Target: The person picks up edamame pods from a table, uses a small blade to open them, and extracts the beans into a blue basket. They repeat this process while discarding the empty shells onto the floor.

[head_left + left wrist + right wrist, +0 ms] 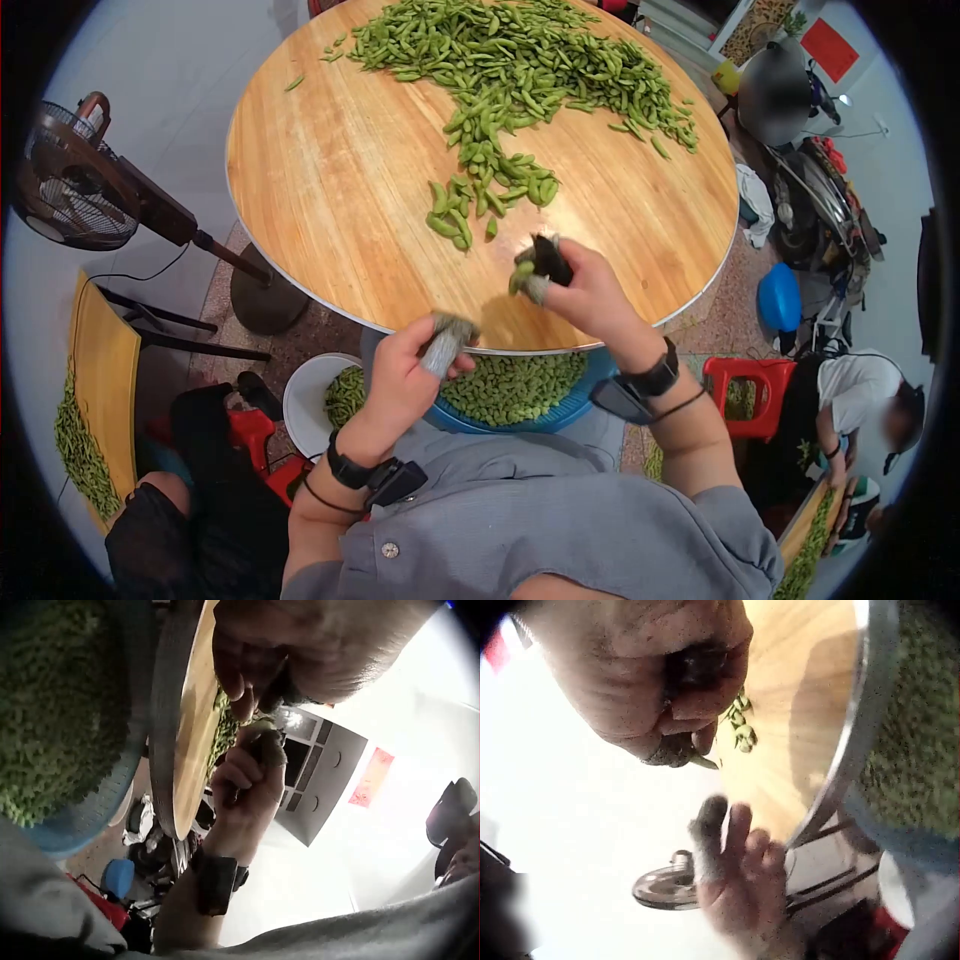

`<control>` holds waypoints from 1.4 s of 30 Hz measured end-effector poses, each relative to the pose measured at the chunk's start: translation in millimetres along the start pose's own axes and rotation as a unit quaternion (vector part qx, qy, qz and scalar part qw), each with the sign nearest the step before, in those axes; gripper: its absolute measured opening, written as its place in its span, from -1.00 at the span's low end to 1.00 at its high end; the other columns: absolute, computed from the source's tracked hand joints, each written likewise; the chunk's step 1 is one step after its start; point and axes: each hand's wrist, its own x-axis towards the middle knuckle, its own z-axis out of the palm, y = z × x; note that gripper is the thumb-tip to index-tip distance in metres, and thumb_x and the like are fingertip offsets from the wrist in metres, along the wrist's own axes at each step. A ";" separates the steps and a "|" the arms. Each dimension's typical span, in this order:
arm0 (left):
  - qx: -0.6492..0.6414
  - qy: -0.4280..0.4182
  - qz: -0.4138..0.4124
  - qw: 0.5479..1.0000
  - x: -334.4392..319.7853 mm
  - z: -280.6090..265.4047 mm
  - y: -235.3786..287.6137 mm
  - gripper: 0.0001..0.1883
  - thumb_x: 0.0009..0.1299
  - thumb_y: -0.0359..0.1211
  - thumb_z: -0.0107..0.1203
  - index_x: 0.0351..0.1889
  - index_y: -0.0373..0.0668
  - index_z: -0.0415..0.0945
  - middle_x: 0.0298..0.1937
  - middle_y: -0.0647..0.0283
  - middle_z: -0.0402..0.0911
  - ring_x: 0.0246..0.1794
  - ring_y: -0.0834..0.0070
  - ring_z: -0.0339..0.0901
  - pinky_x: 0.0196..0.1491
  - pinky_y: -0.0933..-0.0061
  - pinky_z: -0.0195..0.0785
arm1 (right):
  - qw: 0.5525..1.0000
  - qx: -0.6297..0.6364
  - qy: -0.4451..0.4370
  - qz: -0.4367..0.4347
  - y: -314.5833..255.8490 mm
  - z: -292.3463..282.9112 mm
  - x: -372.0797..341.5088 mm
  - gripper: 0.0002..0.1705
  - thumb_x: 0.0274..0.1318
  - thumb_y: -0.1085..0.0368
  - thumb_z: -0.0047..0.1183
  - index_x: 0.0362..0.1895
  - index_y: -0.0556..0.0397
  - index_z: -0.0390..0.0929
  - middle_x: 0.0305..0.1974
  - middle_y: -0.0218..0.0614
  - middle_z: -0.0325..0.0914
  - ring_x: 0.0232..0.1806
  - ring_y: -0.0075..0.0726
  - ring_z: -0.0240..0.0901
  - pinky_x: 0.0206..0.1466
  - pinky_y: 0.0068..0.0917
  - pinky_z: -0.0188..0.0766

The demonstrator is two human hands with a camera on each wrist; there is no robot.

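Note:
Green pods trail down the round wooden table from a large heap. Above the table's near edge, the right hand pinches a green pod beside its grey-wrapped thumb. A dark object lies against its fingers; what it is I cannot tell. To the left, the left hand has a grey covering on its thumb and holds nothing visible; in the right wrist view this hand has its fingers loosely extended. The hands are apart.
Below the table edge, a blue basket holds many pods, with a white bucket to its left. A standing fan is at left, a red stool at right. Other people sit on both sides near pod-covered boards.

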 end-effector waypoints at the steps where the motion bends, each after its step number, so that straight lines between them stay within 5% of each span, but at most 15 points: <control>1: -0.040 0.003 0.000 0.999 9.4 11.3 1.7 -0.79 0.40 -0.45 -0.08 -0.08 -0.29 0.50 -0.26 0.26 0.61 -0.38 0.61 0.55 -0.35 0.66 0.37 | 1.000 0.001 0.002 0.006 -14.9 -1.7 -10.0 -0.72 0.04 0.31 0.18 -0.12 0.03 0.51 -0.39 -0.44 0.56 -0.48 -0.48 0.41 -0.44 -0.48 0.35; 4: -0.142 -0.030 -0.035 0.989 24.4 30.2 -1.0 -0.74 0.47 -0.39 -0.17 0.01 -0.27 0.44 -0.23 0.22 0.62 -0.43 0.57 0.56 -0.41 0.63 0.38 | 0.957 0.225 -0.061 0.175 -47.0 -8.9 -36.4 -0.68 0.07 0.39 0.15 -0.05 0.14 0.49 -0.20 -0.45 0.55 -0.15 -0.61 0.44 -0.05 -0.58 0.40; 6: -0.309 -0.144 -0.165 0.925 26.2 32.5 3.4 -0.75 0.49 -0.31 -0.13 -0.06 -0.30 0.43 -0.31 0.11 0.62 -0.45 0.47 0.59 -0.40 0.53 0.42 | 0.944 0.265 -0.096 0.171 -43.3 -12.5 -44.3 -0.68 0.11 0.38 0.13 -0.02 0.14 0.49 -0.15 -0.45 0.55 -0.09 -0.56 0.45 0.03 -0.55 0.38; 14: -0.363 -0.167 -0.197 0.895 13.3 42.2 7.3 -0.78 0.43 -0.31 0.01 -0.12 -0.28 0.46 -0.45 0.23 0.55 -0.62 0.61 0.42 -0.54 0.62 0.27 | 0.958 0.253 -0.115 0.071 -28.1 -10.8 -55.8 -0.63 0.16 0.36 0.08 0.07 0.15 0.45 -0.15 -0.44 0.55 -0.09 -0.59 0.43 0.01 -0.55 0.38; 23: -0.106 -0.020 -0.075 0.991 12.3 57.3 10.7 -0.87 0.41 -0.38 0.04 -0.20 -0.25 0.48 -0.47 0.35 0.54 -0.57 0.67 0.44 -0.47 0.69 0.32 | 0.992 0.073 -0.099 0.020 -48.1 -5.9 -78.4 -0.61 0.04 0.43 -0.22 0.02 0.23 0.34 -0.29 -0.14 0.52 -0.23 -0.16 0.51 -0.11 -0.37 0.41; 26: -0.079 -0.036 -0.048 0.995 12.0 59.3 7.6 -0.87 0.42 -0.38 0.03 -0.18 -0.24 0.48 -0.46 0.38 0.54 -0.55 0.69 0.45 -0.45 0.70 0.33 | 0.993 0.032 -0.110 -0.006 -35.0 -6.1 -80.8 -0.44 0.14 0.45 -0.25 0.29 0.17 0.20 -0.29 -0.39 0.47 -0.29 -0.55 0.40 -0.17 -0.55 0.38; 29: -0.030 -0.008 -0.042 0.999 10.2 61.1 10.1 -0.89 0.39 -0.41 0.05 -0.22 -0.26 0.48 -0.47 0.34 0.54 -0.55 0.67 0.45 -0.44 0.64 0.33 | 0.991 0.058 -0.118 -0.002 -34.7 -5.2 -81.8 -0.43 0.15 0.46 -0.28 0.30 0.15 0.18 -0.32 -0.43 0.45 -0.34 -0.55 0.38 -0.21 -0.55 0.37; 31: 0.278 0.010 0.170 0.945 12.0 55.6 8.0 -0.90 0.34 -0.43 0.08 -0.26 -0.28 0.48 -0.49 0.28 0.53 -0.56 0.63 0.45 -0.44 0.58 0.33 | 0.987 0.085 -0.129 0.040 -44.2 -7.0 -78.8 -0.49 0.12 0.44 -0.24 0.22 0.15 0.24 -0.32 -0.35 0.47 -0.31 -0.46 0.41 -0.20 -0.50 0.38; 33: 0.341 0.018 0.240 0.909 15.4 50.9 4.0 -0.90 0.32 -0.44 0.08 -0.27 -0.29 0.48 -0.50 0.25 0.52 -0.57 0.61 0.45 -0.45 0.53 0.34 | 0.980 0.113 -0.139 0.081 -44.6 -3.9 -75.2 -0.54 0.09 0.42 -0.20 0.14 0.16 0.29 -0.33 -0.27 0.49 -0.29 -0.37 0.45 -0.19 -0.45 0.38; 35: 0.400 0.024 0.308 0.863 16.6 46.0 4.8 -0.90 0.30 -0.45 0.08 -0.28 -0.30 0.48 -0.51 0.22 0.51 -0.59 0.58 0.45 -0.45 0.47 0.35 | 0.959 0.227 -0.138 0.095 -34.7 2.9 -72.9 -0.45 0.18 0.48 -0.26 0.29 0.00 0.22 -0.39 -0.50 0.39 -0.51 -0.71 0.19 -0.49 -0.71 0.17; 36: 0.376 0.000 0.286 0.881 16.6 43.4 7.4 -0.87 0.28 -0.43 0.10 -0.26 -0.28 0.47 -0.50 0.16 0.51 -0.56 0.40 0.47 -0.45 0.44 0.34 | 0.959 0.227 -0.137 0.095 -38.9 1.0 -72.4 -0.45 0.18 0.48 -0.26 0.29 0.00 0.22 -0.39 -0.50 0.39 -0.51 -0.71 0.19 -0.49 -0.71 0.17; 38: 0.350 -0.023 0.263 0.899 14.7 38.4 7.7 -0.83 0.25 -0.41 0.12 -0.24 -0.26 0.46 -0.49 0.10 0.51 -0.53 0.22 0.49 -0.45 0.40 0.33 | 0.847 0.420 -0.176 0.274 -50.9 -3.4 -71.7 -0.47 0.22 0.46 -0.23 0.29 -0.10 0.24 -0.44 -0.53 0.37 -0.61 -0.78 0.04 -0.62 -0.76 -0.05; 39: 0.114 -0.073 0.090 0.987 12.2 35.8 5.2 -0.83 0.30 -0.38 0.11 -0.21 -0.25 0.48 -0.51 0.18 0.52 -0.57 0.34 0.48 -0.48 0.47 0.32 | 0.847 0.420 -0.176 0.274 -48.7 -3.7 -73.2 -0.47 0.22 0.46 -0.23 0.29 -0.10 0.24 -0.44 -0.53 0.37 -0.61 -0.78 0.04 -0.62 -0.76 -0.05; 40: -0.132 -0.115 -0.092 0.980 10.5 33.6 2.0 -0.82 0.35 -0.35 0.10 -0.17 -0.25 0.49 -0.53 0.26 0.52 -0.61 0.46 0.47 -0.51 0.54 0.31 | 0.803 0.486 -0.199 0.282 -44.6 -4.5 -75.6 -0.49 0.24 0.45 -0.23 0.28 -0.13 0.24 -0.46 -0.55 0.35 -0.64 -0.79 0.00 -0.64 -0.76 -0.10; 42: -0.280 -0.168 -0.092 0.941 11.6 31.1 -8.8 -0.78 0.41 -0.30 0.06 -0.11 -0.24 0.50 -0.54 0.37 0.50 -0.63 0.62 0.43 -0.54 0.66 0.28 | 0.752 0.549 -0.221 0.288 -44.2 -4.0 -76.6 -0.50 0.26 0.44 -0.24 0.28 -0.16 0.25 -0.48 -0.57 0.33 -0.66 -0.80 -0.04 -0.67 -0.76 -0.15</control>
